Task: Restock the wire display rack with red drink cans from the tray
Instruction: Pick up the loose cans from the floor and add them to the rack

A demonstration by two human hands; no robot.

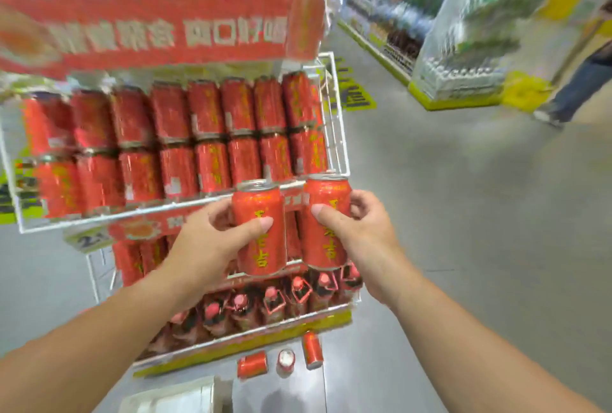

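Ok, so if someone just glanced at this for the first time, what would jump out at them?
First, the two red cans held upright side by side at centre frame, one in the left hand and one in the right hand, just in front of the wire display rack. Behind them, the rack's middle shelf is packed with two stacked rows of red cans. On the floor below, three loose cans sit by the rack's base.

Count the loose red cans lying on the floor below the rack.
3: one on its side at left, one end-on in the middle, one at right. The rack may hide more.
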